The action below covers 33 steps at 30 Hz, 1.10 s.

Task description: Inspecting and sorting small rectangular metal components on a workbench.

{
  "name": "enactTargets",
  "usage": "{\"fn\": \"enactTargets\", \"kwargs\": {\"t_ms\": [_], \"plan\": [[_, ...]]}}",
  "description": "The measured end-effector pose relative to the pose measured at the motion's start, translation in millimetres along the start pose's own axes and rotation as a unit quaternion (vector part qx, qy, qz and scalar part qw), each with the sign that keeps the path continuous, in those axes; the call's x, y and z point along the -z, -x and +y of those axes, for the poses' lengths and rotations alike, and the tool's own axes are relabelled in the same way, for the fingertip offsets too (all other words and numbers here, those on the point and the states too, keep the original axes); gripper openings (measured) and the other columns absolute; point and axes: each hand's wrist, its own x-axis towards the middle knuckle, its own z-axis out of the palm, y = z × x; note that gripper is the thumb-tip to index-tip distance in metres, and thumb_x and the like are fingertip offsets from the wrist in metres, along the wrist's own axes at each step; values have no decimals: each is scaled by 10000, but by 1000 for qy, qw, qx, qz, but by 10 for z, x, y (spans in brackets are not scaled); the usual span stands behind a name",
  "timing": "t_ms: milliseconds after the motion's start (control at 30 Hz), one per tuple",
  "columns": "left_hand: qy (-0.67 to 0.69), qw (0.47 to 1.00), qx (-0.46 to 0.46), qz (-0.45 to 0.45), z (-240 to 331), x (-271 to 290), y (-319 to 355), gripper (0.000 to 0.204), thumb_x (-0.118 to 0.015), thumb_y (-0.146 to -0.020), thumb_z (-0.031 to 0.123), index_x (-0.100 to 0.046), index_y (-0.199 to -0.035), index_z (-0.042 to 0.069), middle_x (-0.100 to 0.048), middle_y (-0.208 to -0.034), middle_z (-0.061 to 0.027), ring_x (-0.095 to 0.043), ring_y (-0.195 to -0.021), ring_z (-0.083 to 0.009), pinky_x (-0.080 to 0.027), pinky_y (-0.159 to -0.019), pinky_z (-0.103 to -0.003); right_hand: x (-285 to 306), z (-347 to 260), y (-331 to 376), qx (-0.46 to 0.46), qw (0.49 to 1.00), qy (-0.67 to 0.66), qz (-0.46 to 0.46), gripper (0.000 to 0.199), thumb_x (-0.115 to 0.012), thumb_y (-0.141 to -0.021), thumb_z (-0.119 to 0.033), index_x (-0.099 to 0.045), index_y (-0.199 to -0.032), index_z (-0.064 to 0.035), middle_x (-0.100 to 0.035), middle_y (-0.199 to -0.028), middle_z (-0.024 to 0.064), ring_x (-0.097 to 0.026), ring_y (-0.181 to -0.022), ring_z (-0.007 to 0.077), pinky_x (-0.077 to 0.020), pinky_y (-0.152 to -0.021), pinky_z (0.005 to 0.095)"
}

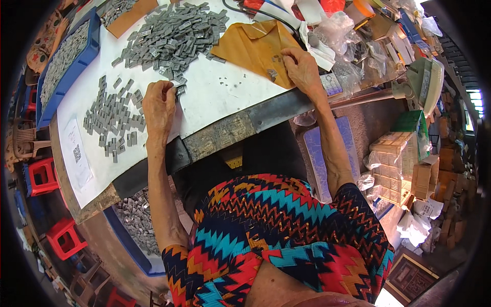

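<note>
My left hand (159, 108) is at the table's near side, fingers curled together in a pinch. A small grey rectangular piece (180, 90) shows at its fingertips. My right hand (305, 74) is over a mustard-coloured sheet (245, 47), thumb and fingers bent together; anything between them is too small to make out. A few tiny grey parts (272, 73) lie on the sheet beside that hand. Beyond my left hand rises a large heap of grey pieces (176, 38). To its left, more grey pieces (115, 115) are spread loosely on the white table cover (204, 105).
A blue tray of light grey parts (93, 38) stands at the left edge. Below the table is another blue bin (134, 250) of grey pieces. Plastic bags (340, 33) and clutter crowd the far right. Red stools (66, 238) stand at left, a cream crate (394, 163) at right.
</note>
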Motion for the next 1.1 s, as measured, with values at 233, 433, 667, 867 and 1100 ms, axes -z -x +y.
{"fn": "enactTargets", "kwargs": {"t_ms": [233, 433, 667, 867, 1100], "plan": [[60, 997, 44, 4, 64, 8, 62, 119, -567, -784, 92, -580, -783, -27, -551, -745, -105, -536, -630, -173, -431, -601, -284, -38, 50, -68, 40, 997, 53, -27, 217, -507, -794, -142, -606, -918, 5, -621, -881, 168, -603, -792, 289, -459, -726, 328], [63, 997, 51, 12, 88, 18, 95, 128, -554, -796, 101, -579, -797, -25, -567, -749, -104, -548, -643, -169, -437, -601, -284, -17, 85, -118, 42, 995, 70, -65, 181, -511, -782, -145, -595, -873, -13, -611, -839, 163, -593, -775, 304, -458, -704, 342], [72, 996, 60, 11, 52, 45, 132, 126, -555, -793, 100, -576, -793, -25, -567, -735, -105, -547, -632, -168, -437, -592, -288, -21, 6, -146, 71, 986, 111, -103, 178, -519, -767, -167, -562, -847, -14, -587, -796, 176, -566, -752, 331, -442, -674, 384], [69, 996, 46, 12, 72, -1, 84, 118, -555, -790, 95, -573, -787, -22, -559, -735, -110, -541, -632, -178, -433, -591, -292, 24, 52, -282, 96, 977, 115, -149, 184, -494, -762, -173, -523, -824, -2, -556, -751, 191, -547, -751, 351, -429, -667, 406], [60, 998, 3, 28, 80, 27, 41, 111, -538, -798, 91, -558, -790, -18, -536, -708, -139, -539, -640, -220, -426, -604, -306, 36, 101, -316, 93, 979, 132, -125, 189, -471, -761, -200, -513, -786, -17, -548, -758, 208, -537, -728, 367, -416, -621, 434]]}}
